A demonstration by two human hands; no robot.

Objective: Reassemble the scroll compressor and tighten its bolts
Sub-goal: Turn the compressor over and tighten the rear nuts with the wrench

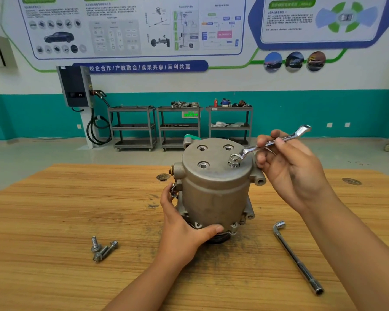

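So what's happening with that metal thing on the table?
A person is bolting a scroll compressor back together. The left hand steadies it on the wooden table, while the right hand holds a combination wrench on one bolt in the top cover. Three other holes are empty; three loose bolts and an L-shaped socket wrench lie nearby.
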